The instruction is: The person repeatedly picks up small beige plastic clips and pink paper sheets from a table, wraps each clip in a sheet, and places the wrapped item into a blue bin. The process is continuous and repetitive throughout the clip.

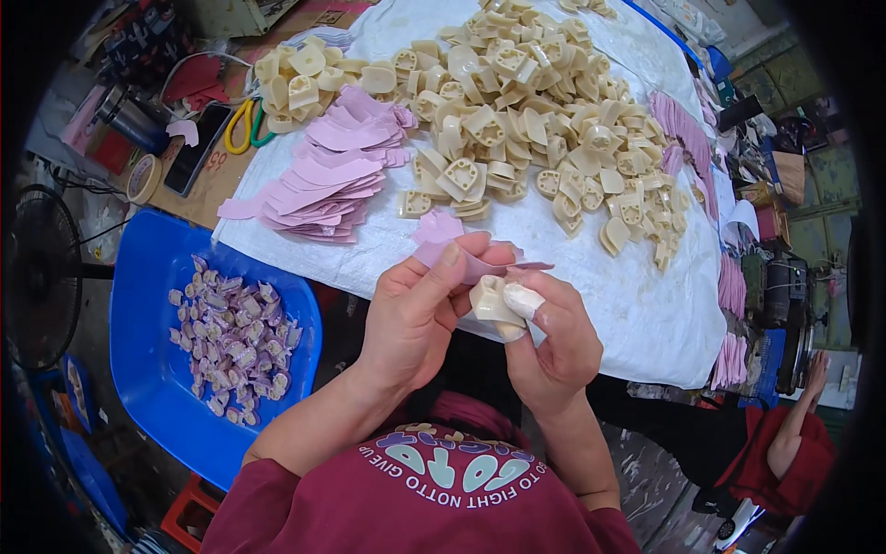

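Observation:
Over the table's near edge, my left hand [408, 309] pinches a thin pink cut piece of sheet [475, 269], perhaps leather or fabric. Close beside it, my right hand [560, 346] grips a cream plastic shoe heel [488, 299] between thumb and fingers. White wrapping covers the tips of the right thumb and a finger. The pink piece lies just behind the heel; whether they touch I cannot tell. Beyond both hands spreads a large heap of similar cream heels [517, 102]. A fanned stack of pink pieces [328, 175] lies to its left.
At left, a blue plastic basin [138, 342] holds many pink-covered heels [235, 342]. Yellow-and-green scissors [240, 127], a phone [198, 148], a tape roll [143, 178] and a metal tumbler [134, 120] lie beyond it. A fan [41, 277] stands far left. Another person's arm [801, 415] shows at right.

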`<action>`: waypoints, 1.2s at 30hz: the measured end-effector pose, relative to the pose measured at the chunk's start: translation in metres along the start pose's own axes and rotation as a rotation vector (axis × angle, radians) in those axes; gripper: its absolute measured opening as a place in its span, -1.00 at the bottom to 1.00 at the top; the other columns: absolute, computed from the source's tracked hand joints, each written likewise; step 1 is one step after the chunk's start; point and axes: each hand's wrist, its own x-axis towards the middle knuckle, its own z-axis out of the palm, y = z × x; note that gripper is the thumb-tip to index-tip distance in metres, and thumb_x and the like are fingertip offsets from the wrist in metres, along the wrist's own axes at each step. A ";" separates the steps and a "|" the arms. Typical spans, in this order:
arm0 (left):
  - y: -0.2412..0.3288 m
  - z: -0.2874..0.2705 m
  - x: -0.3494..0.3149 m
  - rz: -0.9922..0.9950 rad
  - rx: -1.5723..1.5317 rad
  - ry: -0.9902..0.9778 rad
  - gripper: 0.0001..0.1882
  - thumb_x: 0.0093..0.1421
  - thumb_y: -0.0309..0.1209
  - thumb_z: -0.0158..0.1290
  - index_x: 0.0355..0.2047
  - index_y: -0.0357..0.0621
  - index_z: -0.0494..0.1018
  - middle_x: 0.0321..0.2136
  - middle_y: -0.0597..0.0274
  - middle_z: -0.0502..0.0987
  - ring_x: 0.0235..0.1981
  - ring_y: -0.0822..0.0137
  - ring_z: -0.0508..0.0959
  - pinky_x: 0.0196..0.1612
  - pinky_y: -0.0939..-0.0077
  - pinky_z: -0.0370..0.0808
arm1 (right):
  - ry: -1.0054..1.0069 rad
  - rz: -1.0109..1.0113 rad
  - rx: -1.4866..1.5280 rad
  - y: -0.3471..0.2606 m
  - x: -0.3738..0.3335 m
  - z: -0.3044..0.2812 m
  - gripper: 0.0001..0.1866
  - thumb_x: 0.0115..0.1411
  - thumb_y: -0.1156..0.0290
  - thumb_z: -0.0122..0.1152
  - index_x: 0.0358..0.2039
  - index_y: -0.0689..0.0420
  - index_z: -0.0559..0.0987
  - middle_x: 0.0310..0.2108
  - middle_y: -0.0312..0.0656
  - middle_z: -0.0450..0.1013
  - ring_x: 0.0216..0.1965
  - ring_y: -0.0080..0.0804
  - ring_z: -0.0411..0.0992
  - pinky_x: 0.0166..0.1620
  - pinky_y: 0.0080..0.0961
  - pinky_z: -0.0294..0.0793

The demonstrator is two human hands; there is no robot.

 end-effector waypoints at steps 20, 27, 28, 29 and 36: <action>0.004 -0.011 -0.001 0.061 0.414 0.002 -0.70 0.29 -0.39 0.00 -0.11 -0.41 0.49 -0.09 -0.06 0.55 -0.11 0.29 0.57 -0.01 0.39 0.50 | -0.098 -0.027 -0.354 -0.001 0.014 -0.012 -0.71 -0.27 0.63 0.25 -0.44 0.15 0.45 -0.39 -0.18 0.45 -0.32 -0.17 0.39 -0.22 -0.28 0.26; -0.002 -0.020 -0.005 -0.107 0.340 0.044 -0.73 0.24 -0.41 0.07 -0.14 -0.37 0.53 -0.15 0.02 0.58 -0.16 0.38 0.57 -0.03 0.49 0.49 | -0.262 0.071 -0.427 -0.008 0.015 -0.011 -0.74 -0.29 0.56 0.22 -0.46 0.15 0.46 -0.45 -0.19 0.33 -0.31 -0.19 0.32 -0.19 -0.26 0.21; -0.003 -0.021 -0.005 -0.093 0.432 0.038 -0.73 0.24 -0.41 0.08 -0.14 -0.37 0.53 -0.16 0.04 0.59 -0.17 0.40 0.56 -0.04 0.52 0.48 | -0.288 0.070 -0.443 -0.007 0.015 -0.009 -0.74 -0.29 0.56 0.21 -0.47 0.16 0.46 -0.45 -0.18 0.32 -0.32 -0.19 0.32 -0.19 -0.25 0.21; -0.004 -0.023 -0.005 -0.079 0.524 0.032 -0.73 0.24 -0.41 0.08 -0.14 -0.37 0.53 -0.17 0.06 0.59 -0.18 0.42 0.56 -0.05 0.54 0.48 | -0.315 0.068 -0.458 -0.004 0.014 -0.007 -0.74 -0.29 0.57 0.21 -0.47 0.16 0.46 -0.46 -0.18 0.31 -0.32 -0.19 0.31 -0.19 -0.25 0.21; 0.018 -0.032 0.016 -0.291 0.550 -0.106 -0.83 0.13 -0.53 0.16 -0.26 -0.34 0.56 -0.37 0.21 0.61 -0.38 0.52 0.51 -0.22 0.64 0.46 | -0.301 0.044 -0.308 0.008 0.000 -0.014 -0.75 -0.29 0.61 0.15 -0.48 0.16 0.45 -0.48 -0.18 0.33 -0.36 -0.18 0.31 -0.21 -0.26 0.22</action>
